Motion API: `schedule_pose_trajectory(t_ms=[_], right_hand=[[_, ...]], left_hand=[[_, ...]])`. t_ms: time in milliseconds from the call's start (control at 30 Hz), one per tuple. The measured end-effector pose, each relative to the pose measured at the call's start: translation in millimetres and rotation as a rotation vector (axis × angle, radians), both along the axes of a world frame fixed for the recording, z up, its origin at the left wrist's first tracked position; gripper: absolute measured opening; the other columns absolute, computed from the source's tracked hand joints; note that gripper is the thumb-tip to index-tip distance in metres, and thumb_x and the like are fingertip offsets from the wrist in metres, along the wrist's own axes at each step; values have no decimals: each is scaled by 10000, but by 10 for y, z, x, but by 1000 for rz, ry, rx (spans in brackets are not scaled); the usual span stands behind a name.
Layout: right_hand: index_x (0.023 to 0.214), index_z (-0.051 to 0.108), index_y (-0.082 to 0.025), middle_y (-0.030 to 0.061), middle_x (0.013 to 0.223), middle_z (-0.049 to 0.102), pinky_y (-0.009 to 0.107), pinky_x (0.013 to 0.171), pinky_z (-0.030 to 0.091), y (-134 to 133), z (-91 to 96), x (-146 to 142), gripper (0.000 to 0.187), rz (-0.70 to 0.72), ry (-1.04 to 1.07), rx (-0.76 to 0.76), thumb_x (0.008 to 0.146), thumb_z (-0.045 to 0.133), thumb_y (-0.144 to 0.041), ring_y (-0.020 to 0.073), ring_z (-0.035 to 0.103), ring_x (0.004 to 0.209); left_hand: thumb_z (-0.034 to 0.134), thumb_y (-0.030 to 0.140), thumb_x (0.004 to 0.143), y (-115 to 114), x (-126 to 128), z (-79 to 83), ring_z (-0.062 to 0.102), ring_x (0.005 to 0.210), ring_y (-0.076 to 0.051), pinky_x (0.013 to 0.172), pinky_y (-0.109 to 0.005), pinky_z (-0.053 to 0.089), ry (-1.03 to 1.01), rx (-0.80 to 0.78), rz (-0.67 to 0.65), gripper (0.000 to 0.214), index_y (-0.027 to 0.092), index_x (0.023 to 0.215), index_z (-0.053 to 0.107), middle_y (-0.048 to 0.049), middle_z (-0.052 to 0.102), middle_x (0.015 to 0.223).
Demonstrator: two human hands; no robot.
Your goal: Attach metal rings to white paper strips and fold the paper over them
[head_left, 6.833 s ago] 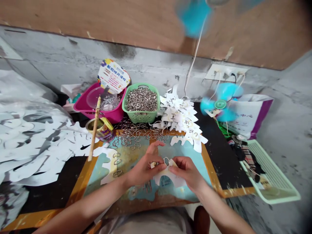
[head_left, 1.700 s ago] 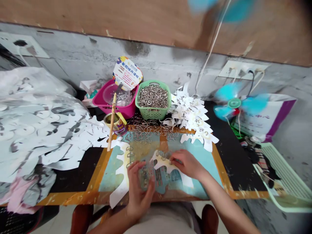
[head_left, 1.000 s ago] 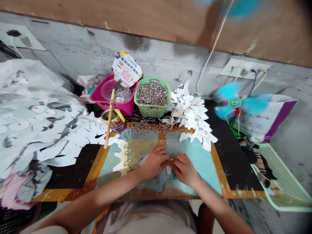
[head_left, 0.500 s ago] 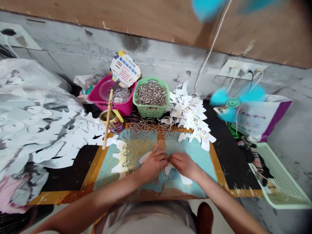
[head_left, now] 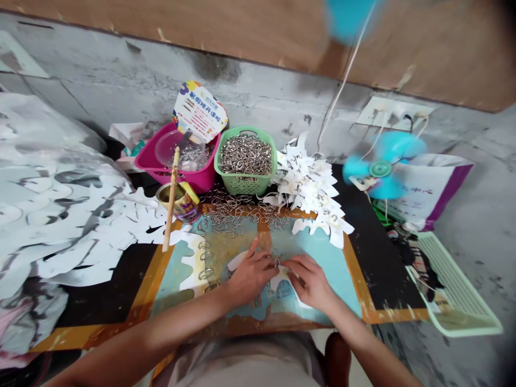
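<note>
My left hand (head_left: 250,274) and my right hand (head_left: 311,280) meet over a white printed paper cut-out (head_left: 284,286) lying on the board (head_left: 355,279) in front of me. Both hands pinch a small metal ring (head_left: 277,263) at the cut-out's top edge, fingertips pressed together. A strip of white cut-outs with rings (head_left: 197,260) lies just left of my left hand. Loose metal rings (head_left: 234,215) are scattered on the board beyond my hands.
A green basket (head_left: 245,185) full of rings and a pink basket (head_left: 177,180) stand at the back. Ringed cut-outs (head_left: 312,196) are piled at the right, plain white cut-outs (head_left: 60,215) at the left. A spinning blue fan (head_left: 381,169), a tin with a stick (head_left: 177,201) and a pale green tray (head_left: 455,290) are nearby.
Earlier my left hand held a cut-out near the board's front edge. It has come over to my right hand, and both now pinch the ring on the cut-out.
</note>
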State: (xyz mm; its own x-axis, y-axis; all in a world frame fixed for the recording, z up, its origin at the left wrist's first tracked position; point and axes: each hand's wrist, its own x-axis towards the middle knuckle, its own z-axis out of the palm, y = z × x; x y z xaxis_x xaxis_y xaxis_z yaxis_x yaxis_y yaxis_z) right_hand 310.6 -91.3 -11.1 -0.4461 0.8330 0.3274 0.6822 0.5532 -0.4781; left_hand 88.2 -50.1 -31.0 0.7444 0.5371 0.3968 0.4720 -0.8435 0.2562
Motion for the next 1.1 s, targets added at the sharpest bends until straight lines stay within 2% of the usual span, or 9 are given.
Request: schedule_pose_trajectory(t_ms=[100, 233, 333, 467, 633, 800, 933, 1100], right_hand=[[1173, 648, -225, 94, 1028, 653, 357, 765, 485, 76, 16, 25, 276, 45, -32, 3, 976, 474, -141, 218, 586, 888], [1035, 679, -192, 76, 895, 668, 323, 704, 458, 172, -1, 13, 212, 163, -119, 50, 1004, 469, -177, 199, 564, 804], [1012, 674, -173, 64, 839, 663, 326, 685, 428, 177, -32, 22, 212, 183, -194, 111, 1017, 463, -187, 195, 552, 763], [997, 672, -162, 63, 833, 659, 336, 662, 390, 104, -53, 40, 196, 156, -261, 165, 1006, 476, -168, 199, 525, 735], [1028, 667, -174, 82, 892, 658, 377, 705, 374, 26, 43, 52, 202, 125, -287, 51, 926, 500, -122, 232, 509, 792], [1111, 615, -202, 87, 1107, 676, 438, 849, 386, -56, 48, 8, 301, -8, -38, 27, 884, 465, -73, 270, 527, 989], [1193, 535, -173, 101, 1024, 694, 440, 852, 393, -133, -43, -80, 350, -45, 67, 6, 868, 453, -72, 279, 551, 1006], [1325, 438, -123, 128, 997, 716, 456, 845, 356, -172, -65, -135, 427, -64, -41, 27, 898, 457, -109, 293, 594, 974]], left_hand=[[641, 142, 905, 7, -1, 11, 609, 1096, -226, 1198, -603, 227, -6, 0, -2, 127, 223, 980, 706, -22, 718, 937], [627, 164, 921, 19, -8, 33, 613, 1078, -218, 1198, -563, 249, -31, -7, 4, 114, 229, 966, 709, -15, 721, 923], [621, 174, 926, 24, -20, 17, 616, 1048, -217, 1199, -576, 232, -41, 10, 3, 107, 229, 936, 713, -11, 727, 913], [599, 168, 939, 13, -27, -27, 613, 1040, -216, 1207, -613, 171, -6, 41, -4, 112, 215, 949, 700, -20, 724, 927], [575, 172, 955, -20, -20, 10, 601, 1070, -222, 1210, -626, 137, 43, 78, -24, 151, 213, 1058, 676, -39, 714, 1024], [594, 196, 942, -18, -22, 97, 599, 1065, -230, 1210, -640, 102, 74, 93, -45, 136, 192, 1057, 666, -50, 702, 1043], [582, 201, 946, -20, -10, 76, 589, 1100, -235, 1214, -639, 75, 75, 88, -50, 163, 193, 1097, 645, -52, 696, 1038], [561, 161, 911, -57, -24, 75, 586, 1149, -256, 1216, -631, 54, 30, -3, -49, 224, 191, 1116, 647, -67, 701, 1067]])
